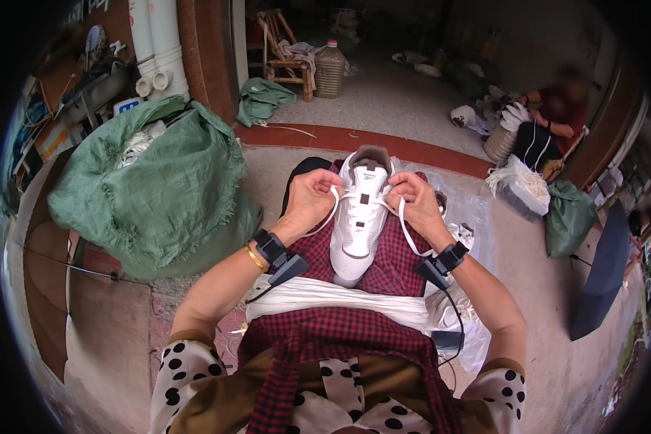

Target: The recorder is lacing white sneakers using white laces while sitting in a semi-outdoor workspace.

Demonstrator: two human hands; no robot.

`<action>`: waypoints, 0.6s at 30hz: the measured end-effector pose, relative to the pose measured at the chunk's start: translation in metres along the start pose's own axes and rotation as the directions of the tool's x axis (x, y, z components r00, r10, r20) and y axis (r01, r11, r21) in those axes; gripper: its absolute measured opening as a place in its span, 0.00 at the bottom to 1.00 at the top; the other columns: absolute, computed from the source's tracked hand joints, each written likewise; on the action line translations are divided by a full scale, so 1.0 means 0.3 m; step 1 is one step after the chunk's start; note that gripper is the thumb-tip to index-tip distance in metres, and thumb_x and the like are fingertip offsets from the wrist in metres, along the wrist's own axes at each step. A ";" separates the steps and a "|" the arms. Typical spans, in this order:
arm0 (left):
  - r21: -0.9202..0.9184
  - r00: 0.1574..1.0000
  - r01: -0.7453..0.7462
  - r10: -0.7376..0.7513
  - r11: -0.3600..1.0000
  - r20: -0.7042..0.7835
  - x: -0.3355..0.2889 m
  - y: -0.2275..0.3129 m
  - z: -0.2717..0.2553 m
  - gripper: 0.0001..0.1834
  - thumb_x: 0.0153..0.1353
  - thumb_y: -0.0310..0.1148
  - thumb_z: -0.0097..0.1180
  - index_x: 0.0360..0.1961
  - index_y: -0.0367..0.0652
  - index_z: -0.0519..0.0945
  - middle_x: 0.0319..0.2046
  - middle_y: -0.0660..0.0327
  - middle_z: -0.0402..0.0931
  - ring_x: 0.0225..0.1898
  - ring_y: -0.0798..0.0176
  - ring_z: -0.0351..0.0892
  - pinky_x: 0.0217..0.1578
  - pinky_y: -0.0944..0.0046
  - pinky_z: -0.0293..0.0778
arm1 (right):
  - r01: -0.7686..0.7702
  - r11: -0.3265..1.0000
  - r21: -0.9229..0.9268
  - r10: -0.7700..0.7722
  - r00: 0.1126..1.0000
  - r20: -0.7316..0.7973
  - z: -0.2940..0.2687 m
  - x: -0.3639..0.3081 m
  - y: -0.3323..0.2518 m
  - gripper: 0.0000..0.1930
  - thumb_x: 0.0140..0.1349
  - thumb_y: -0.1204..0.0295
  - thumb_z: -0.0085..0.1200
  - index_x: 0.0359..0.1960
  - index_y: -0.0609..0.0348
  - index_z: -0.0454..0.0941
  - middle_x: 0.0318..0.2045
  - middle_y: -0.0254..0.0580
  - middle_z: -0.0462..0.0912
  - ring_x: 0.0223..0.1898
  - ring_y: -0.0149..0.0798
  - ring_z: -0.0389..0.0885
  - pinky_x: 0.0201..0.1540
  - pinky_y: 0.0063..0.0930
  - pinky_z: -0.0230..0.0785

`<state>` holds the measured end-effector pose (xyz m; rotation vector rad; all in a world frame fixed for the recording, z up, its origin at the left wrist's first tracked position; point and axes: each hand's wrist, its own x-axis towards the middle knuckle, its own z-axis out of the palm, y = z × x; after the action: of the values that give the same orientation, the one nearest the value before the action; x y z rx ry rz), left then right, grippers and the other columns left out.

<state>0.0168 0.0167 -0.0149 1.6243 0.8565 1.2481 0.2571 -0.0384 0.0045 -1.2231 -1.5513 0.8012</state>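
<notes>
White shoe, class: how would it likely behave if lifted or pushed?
The shoe would probably keep its shape, its collar standing open. Its lace looks floppy, drooping below the right hand. Pushed, the shoe might tilt, since it lies on soft-looking checked cloth.

Before you the white shoe (354, 242) looks smooth, its laces (403, 226) matt textile, your checked apron (340, 324) matt woven cloth, your bracelet (255, 258) glossy metal, the green sack (159, 192) rough, frayed woven plastic, the clear sheet (484, 249) glossy plastic, and the jug (330, 74) ribbed, translucent plastic.
</notes>
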 end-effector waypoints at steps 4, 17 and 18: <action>0.076 1.000 -0.027 0.027 0.997 0.002 -0.002 0.009 -0.010 0.04 0.58 0.23 0.63 0.35 0.35 0.83 0.28 0.64 0.81 0.29 0.76 0.77 0.32 0.74 0.75 | 0.020 0.999 0.044 -0.022 0.999 0.032 -0.004 -0.002 -0.008 0.14 0.59 0.80 0.61 0.46 0.60 0.75 0.29 0.33 0.82 0.32 0.22 0.79 0.34 0.18 0.72; 0.182 0.985 -0.109 0.082 0.977 0.153 0.029 0.033 -0.001 0.12 0.57 0.19 0.62 0.42 0.37 0.79 0.28 0.65 0.79 0.29 0.77 0.76 0.32 0.74 0.75 | -0.016 1.000 0.019 0.013 0.991 0.131 -0.031 0.010 -0.075 0.17 0.59 0.79 0.61 0.51 0.57 0.77 0.28 0.31 0.82 0.31 0.22 0.78 0.36 0.17 0.70; 0.239 0.955 -0.206 0.141 0.949 0.263 0.049 0.054 -0.027 0.15 0.56 0.19 0.61 0.46 0.38 0.79 0.27 0.65 0.79 0.28 0.76 0.76 0.32 0.73 0.75 | 0.062 0.977 -0.205 -0.012 0.971 0.239 -0.046 0.019 -0.097 0.18 0.57 0.77 0.64 0.50 0.56 0.78 0.29 0.31 0.81 0.32 0.25 0.79 0.36 0.22 0.71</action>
<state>0.0128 0.0260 0.0061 2.0582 0.7611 1.0551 0.2606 -0.0419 0.0368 -1.2815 -1.8884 0.7957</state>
